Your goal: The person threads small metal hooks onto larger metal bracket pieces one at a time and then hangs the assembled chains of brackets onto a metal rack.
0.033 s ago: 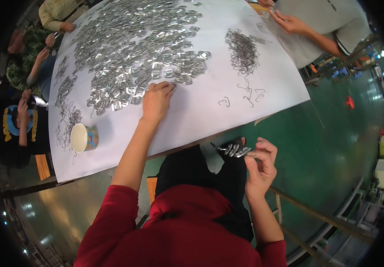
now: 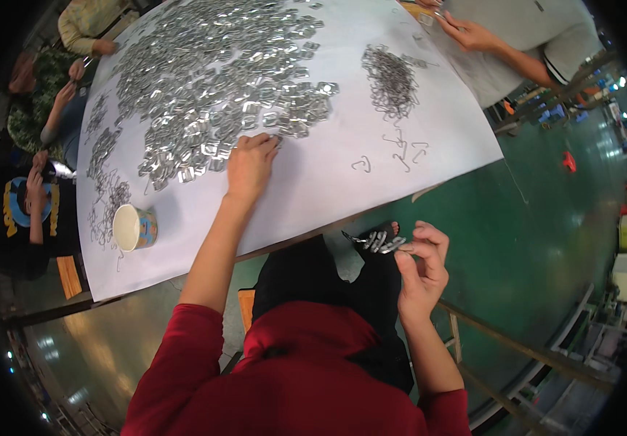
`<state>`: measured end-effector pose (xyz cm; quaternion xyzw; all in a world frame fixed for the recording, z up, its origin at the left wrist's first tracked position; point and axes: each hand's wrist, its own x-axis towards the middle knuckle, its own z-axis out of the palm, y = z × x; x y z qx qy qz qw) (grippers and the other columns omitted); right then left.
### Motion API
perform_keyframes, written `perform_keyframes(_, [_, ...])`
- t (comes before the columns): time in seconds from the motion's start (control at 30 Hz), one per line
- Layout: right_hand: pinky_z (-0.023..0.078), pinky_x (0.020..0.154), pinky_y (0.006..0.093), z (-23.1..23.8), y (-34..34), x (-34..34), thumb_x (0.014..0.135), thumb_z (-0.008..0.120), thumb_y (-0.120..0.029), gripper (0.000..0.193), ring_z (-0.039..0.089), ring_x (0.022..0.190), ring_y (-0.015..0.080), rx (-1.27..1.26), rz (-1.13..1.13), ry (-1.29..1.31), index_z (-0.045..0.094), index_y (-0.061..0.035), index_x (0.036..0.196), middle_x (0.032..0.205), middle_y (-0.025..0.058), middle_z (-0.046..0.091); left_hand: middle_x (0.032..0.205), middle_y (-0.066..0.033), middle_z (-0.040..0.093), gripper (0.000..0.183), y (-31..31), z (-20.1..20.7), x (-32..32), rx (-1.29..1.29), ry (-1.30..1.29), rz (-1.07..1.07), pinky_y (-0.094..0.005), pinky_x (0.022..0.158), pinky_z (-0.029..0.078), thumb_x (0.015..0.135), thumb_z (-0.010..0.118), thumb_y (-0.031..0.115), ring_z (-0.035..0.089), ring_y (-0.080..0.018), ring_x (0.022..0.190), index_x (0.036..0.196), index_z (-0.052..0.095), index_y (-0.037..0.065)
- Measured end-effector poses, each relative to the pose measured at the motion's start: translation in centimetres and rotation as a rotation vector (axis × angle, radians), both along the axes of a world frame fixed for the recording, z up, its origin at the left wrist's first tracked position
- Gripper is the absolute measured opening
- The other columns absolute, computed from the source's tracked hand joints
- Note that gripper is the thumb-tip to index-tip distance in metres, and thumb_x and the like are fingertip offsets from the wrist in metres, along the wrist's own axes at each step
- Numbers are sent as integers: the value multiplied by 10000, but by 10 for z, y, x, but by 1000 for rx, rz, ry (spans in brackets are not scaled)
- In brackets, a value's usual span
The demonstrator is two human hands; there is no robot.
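At the near edge of a big heap of flat, square silver metal buckles [image 2: 204, 109], my left hand [image 2: 250, 167] rests on the white-covered table [image 2: 306, 189]. Its fingers are closed together, with the edge of one metal buckle [image 2: 275, 139] showing at the tips. My right hand [image 2: 424, 272] is held over my lap, beyond the table's front edge. Thumb and fingers pinch the end of a thin wire hook. Several silver buckles [image 2: 384, 243] are strung along that wire, which points to the left. The pinched end is mostly covered by the fingers.
A tangled pile of wire hooks [image 2: 391, 83] lies right of the heap, with a few loose hooks [image 2: 400, 154] nearer me. More hooks [image 2: 113, 192] lie at the left, beside a paper cup [image 2: 135, 227]. Other people's hands [image 2: 466, 35] work around the table.
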<state>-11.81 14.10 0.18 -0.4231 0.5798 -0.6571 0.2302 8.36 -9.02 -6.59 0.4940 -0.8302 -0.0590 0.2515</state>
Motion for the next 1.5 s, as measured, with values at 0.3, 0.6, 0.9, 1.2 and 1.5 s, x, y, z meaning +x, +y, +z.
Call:
perform_keyframes(0.3, [372,888,348,-16,-8,-11,730,692,-42,86,463,1063,248,33,11,81,633,-34,791,1062,67,492,808,-38,623,175,81,51,-63,695,844,-173,-211,612,450,894,560,110,541,-77,678,957,624,-40])
perform_keyframes(0.6, [409,846,320,-22,-15,-13,738,711,-85,106,481,1025,208,76,27,40,646,-57,816,1054,60,493,856,-60,645,149,130,84,-95,842,898,-357,-229,668,487,841,612,40,594,-102,747,975,638,-22])
perform_keyframes(0.9, [416,837,317,-25,-15,-21,746,691,-78,132,507,978,210,126,86,133,635,-55,864,1052,71,500,891,-88,643,129,135,79,-89,764,856,-397,-235,691,483,830,613,18,607,-128,797,948,656,-11])
perform_keyframes(1.2, [456,649,335,-44,-96,-107,811,611,-153,130,594,747,223,530,10,533,621,-32,856,837,92,611,925,-83,633,138,141,68,-83,820,840,-454,-226,707,470,839,595,-7,589,-109,820,964,649,-24])
perform_keyframes(1.5, [465,627,330,-55,-135,-112,804,629,-144,135,606,738,221,792,131,675,604,-30,873,833,104,618,927,-95,644,147,144,64,-80,796,826,-477,-224,706,473,841,589,-5,595,-112,812,974,650,-22])
